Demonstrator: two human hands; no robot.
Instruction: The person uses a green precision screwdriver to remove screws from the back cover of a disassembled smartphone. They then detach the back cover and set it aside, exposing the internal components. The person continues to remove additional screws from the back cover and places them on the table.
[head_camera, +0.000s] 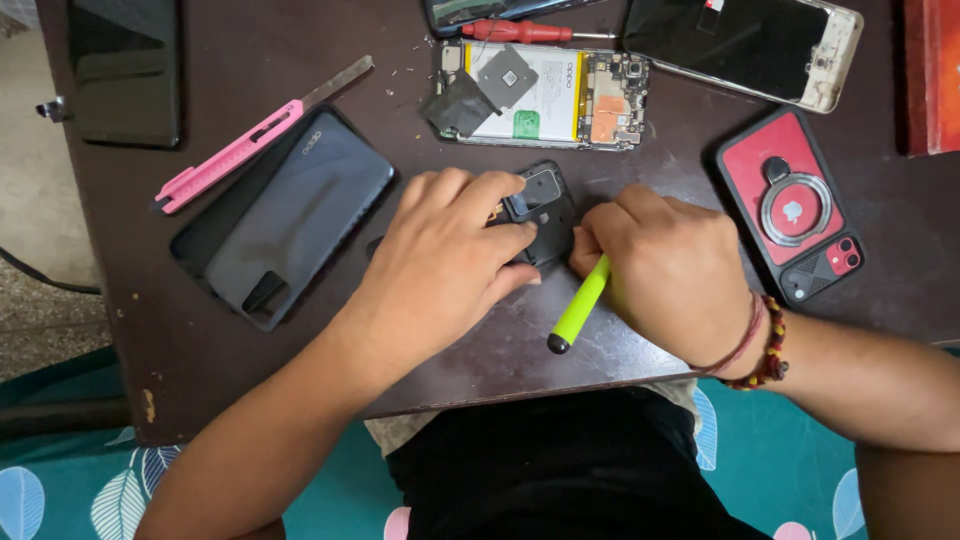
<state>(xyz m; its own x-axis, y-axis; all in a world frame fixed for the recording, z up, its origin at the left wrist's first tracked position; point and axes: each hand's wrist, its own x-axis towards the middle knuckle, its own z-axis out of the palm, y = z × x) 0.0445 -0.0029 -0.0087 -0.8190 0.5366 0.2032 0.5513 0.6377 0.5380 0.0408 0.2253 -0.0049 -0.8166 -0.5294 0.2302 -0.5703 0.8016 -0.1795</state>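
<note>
A small black plastic phone part (540, 210), with a square camera opening near its top, lies on the dark brown table (500, 350) at centre, between the two hands. The left hand (450, 260) rests on the part's left side, fingers curled down over its edge and pinning it flat to the tabletop. The right hand (665, 270) is closed around a yellow-green screwdriver (580, 310); its black end cap points toward the near table edge and its tip, hidden under the fingers, meets the part's right edge. A red thread and a bead bracelet (765, 350) sit on the right wrist. Directly beyond the part lies an opened phone (545, 95), battery and circuit board exposed, with a loose metal shield plate resting on it. A red-handled screwdriver (525, 31) lies just past it. To the left, a dark phone back cover (300, 210) lies diagonally, with a pink utility knife (240, 150) beside it, blade extended. At the far left corner sits a black phone (125, 70). To the right, a phone in a red-and-black ring-holder case (790, 205) lies face down, and another phone with a worn pale frame (750, 45) lies beyond it.
</note>
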